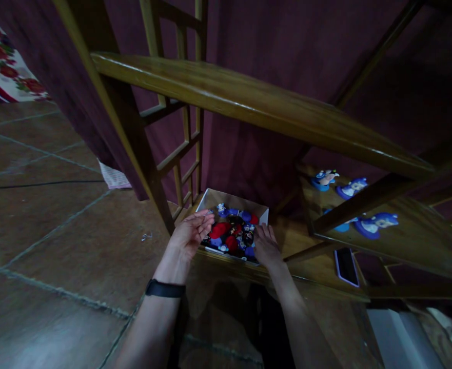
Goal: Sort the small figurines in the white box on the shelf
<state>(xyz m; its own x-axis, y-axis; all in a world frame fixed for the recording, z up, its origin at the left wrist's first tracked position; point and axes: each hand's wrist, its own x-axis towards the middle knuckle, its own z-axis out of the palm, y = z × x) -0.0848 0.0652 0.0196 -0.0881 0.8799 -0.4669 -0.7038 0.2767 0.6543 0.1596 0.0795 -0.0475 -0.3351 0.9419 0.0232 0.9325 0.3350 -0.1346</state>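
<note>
A white-walled box (263,214) full of small figurines (231,230) in red, blue, purple and black sits on the lowest wooden shelf. My left hand (194,229) hovers over the box's left side, palm turned up and fingers stretched out. A small pale thing shows by its fingertips, but I cannot tell whether they touch it. At the right wall of the box is my right hand (266,245), back upward, its fingers extended near the rim. No object shows in it. A white-and-blue figurine (221,209) stands at the back of the box.
Several blue-and-white figurines (375,224) stand on a higher shelf to the right. A phone (346,266) lies on the lower shelf (295,238). A thick wooden board (249,97) crosses above my hands, with a lattice side frame (179,154) at left.
</note>
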